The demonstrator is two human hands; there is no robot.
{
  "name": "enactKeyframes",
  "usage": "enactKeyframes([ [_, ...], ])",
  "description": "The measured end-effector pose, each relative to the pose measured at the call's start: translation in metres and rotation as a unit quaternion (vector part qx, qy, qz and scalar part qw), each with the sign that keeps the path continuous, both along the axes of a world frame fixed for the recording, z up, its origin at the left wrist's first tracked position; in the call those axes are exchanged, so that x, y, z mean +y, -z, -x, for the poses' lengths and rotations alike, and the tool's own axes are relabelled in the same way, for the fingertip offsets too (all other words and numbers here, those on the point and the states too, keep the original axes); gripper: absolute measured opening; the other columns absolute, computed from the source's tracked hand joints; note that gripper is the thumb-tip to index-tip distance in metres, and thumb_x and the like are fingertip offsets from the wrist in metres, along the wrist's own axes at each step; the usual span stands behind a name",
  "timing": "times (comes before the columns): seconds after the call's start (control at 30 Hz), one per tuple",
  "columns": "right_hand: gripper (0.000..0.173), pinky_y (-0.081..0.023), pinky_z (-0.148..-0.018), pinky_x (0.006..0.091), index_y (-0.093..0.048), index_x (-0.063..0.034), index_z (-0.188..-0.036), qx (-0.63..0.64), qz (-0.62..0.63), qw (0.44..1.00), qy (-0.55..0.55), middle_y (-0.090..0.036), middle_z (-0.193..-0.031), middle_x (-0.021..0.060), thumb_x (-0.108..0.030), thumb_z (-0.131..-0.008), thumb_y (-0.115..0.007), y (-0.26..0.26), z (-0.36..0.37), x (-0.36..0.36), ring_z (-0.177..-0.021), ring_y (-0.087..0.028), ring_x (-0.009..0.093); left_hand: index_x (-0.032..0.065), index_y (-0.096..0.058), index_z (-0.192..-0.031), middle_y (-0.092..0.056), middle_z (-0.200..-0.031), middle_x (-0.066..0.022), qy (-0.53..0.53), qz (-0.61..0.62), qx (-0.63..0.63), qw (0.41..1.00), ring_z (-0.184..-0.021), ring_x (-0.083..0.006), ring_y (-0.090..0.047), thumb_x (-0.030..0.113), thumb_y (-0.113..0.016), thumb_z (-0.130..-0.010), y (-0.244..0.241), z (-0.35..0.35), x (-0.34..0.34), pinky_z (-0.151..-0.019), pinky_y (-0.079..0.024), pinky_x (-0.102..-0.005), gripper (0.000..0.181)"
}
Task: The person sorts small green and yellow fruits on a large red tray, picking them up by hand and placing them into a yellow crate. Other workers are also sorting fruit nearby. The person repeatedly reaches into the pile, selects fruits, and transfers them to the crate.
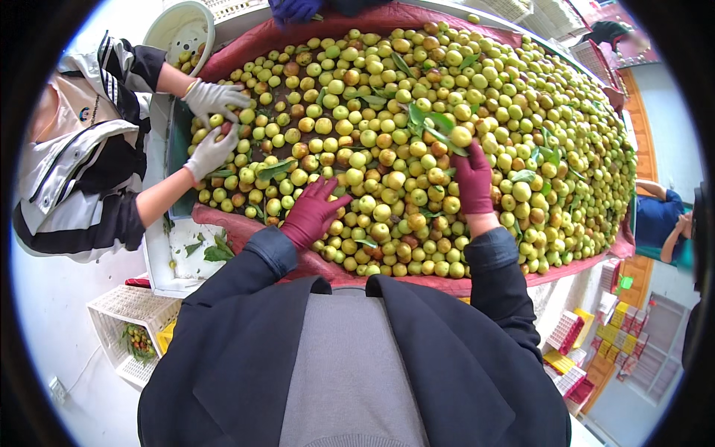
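A broad heap of green and brownish-red jujubes [382,162] lies in front of me on a red cloth [223,220]. My left hand [314,212], in a maroon glove, rests palm down on the near left part of the heap, fingers spread and holding nothing visible. Over the middle, my right hand [473,181] in a matching glove has a yellow-green jujube [461,136] at its fingertips. Green leaves [441,134] touch or overlap that fruit; whether they are attached to it I cannot tell.
At left, a co-worker's white-gloved hands [215,151] handle fruit; a purple-gloved hand [293,10] shows at the far edge. A white basin [187,28] stands beyond. A white crate [134,307] holds leafy fruit at lower left. Crates [564,329] are stacked at lower right.
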State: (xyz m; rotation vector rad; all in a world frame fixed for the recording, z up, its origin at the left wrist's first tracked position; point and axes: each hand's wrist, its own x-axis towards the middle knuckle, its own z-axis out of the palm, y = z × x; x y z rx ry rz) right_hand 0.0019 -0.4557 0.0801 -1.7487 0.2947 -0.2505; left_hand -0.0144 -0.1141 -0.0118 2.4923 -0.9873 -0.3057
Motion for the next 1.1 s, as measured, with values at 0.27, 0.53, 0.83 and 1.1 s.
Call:
enactKeyframes([
  [0.27, 0.033, -0.053, -0.086, 0.0385, -0.065, -0.0077, -0.117, 0.048, 0.201, 0.923, -0.326, -0.069, -0.108, 0.0146, -0.005, -0.084, -0.068, 0.022, 0.018, 0.113, -0.102, -0.065, 0.034, 0.0170, -0.047, -0.144, -0.058, -0.133, -0.0085, -0.238, 0.451, 0.518, 0.687, -0.121, -0.0207, -0.056, 0.024, -0.063, -0.097, -0.057, -0.014, -0.019, -0.097, -0.050, -0.0336, 0.050],
  [0.53, 0.033, -0.053, -0.076, 0.0415, -0.065, -0.0115, -0.116, 0.038, 0.301, 0.917, -0.259, -0.065, -0.102, 0.0122, -0.024, -0.086, -0.073, 0.020, -0.013, 0.097, -0.091, -0.065, 0.031, 0.0139, -0.055, -0.132, -0.063, -0.124, -0.0059, -0.308, 0.418, 0.527, 0.673, -0.108, -0.0182, -0.063, 0.013, -0.060, -0.098, -0.018, -0.018, -0.003, -0.092, -0.052, -0.0338, 0.035],
  [0.83, 0.017, -0.053, -0.059, 0.0445, -0.058, -0.0153, -0.105, 0.060, 0.555, 0.771, -0.307, -0.062, -0.093, 0.0122, -0.013, -0.088, -0.058, 0.059, -0.035, 0.100, -0.081, -0.067, 0.031, 0.0355, -0.052, -0.138, -0.070, -0.086, -0.0128, -0.281, 0.128, 0.156, 0.938, -0.079, -0.0350, -0.067, 0.020, -0.062, -0.088, 0.002, -0.028, -0.001, -0.067, -0.052, -0.0451, 0.053],
  [1.1, 0.033, -0.052, -0.062, 0.0447, -0.053, -0.0144, -0.117, 0.101, 0.508, 0.785, -0.341, -0.068, -0.096, 0.0100, -0.024, -0.087, -0.065, 0.062, -0.055, 0.132, -0.083, -0.069, 0.032, 0.0275, -0.041, -0.149, -0.066, -0.076, -0.0141, -0.254, -0.073, 0.082, 0.961, -0.063, -0.0337, -0.063, 0.013, -0.054, -0.087, -0.007, -0.042, -0.006, -0.058, -0.049, -0.0470, 0.065],
])
